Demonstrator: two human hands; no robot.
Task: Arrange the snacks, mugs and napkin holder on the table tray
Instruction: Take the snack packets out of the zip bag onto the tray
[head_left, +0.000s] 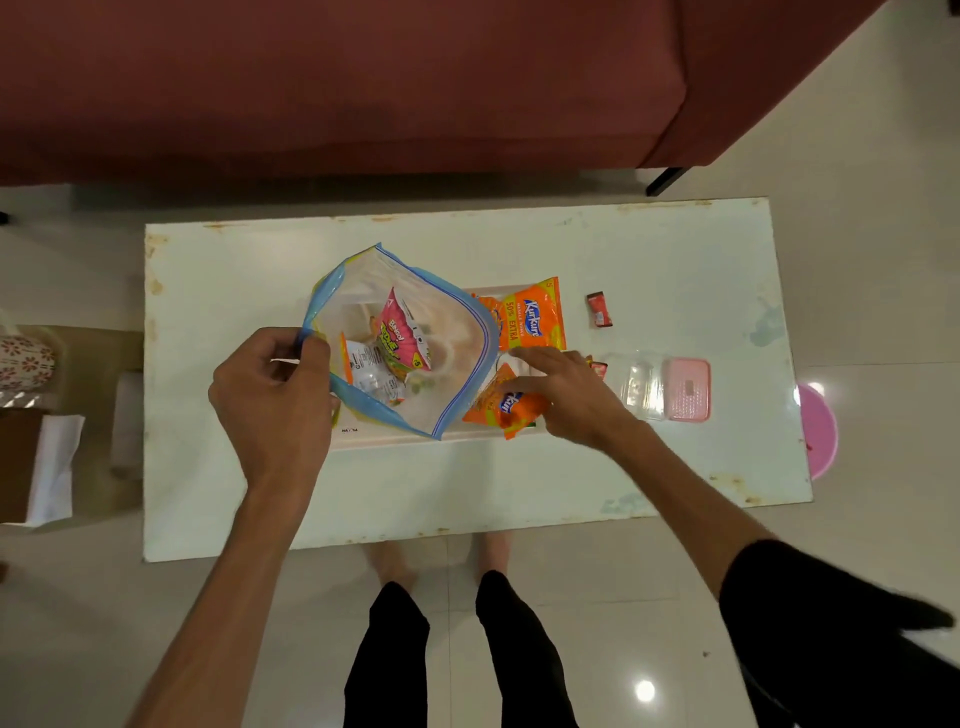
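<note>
1. Nearest to us, our two bare forearms reach out over the near edge of the white table (675, 260); the right arm wears a black sleeve (810, 613).
2. Our left hand (270, 395) pinches the near-left rim of a clear zip bag (457, 374) with a blue seal, thumb and fingers closed on the plastic and holding its mouth open.
3. Our right hand (566, 395) is spread, fingers loosely extended, resting on a crumpled orange snack packet (498, 408) at the right end of the white tray (467, 436).
4. The tray lies in the middle of the table, and the bag covers most of it.
5. Inside the bag we see a pink snack packet (408, 332) and at least one more wrapper that we cannot make out.
6. A second orange Kurkure packet (530, 317) lies on the tray's far-right corner, just beyond our right fingers.
7. Right of the tray stand a clear container (636, 387) and a pink lid (687, 389), touching side by side.
8. Farther off sits a small red sachet (598, 309).
9. Beyond the table's far edge is a maroon sofa (363, 88).
</note>
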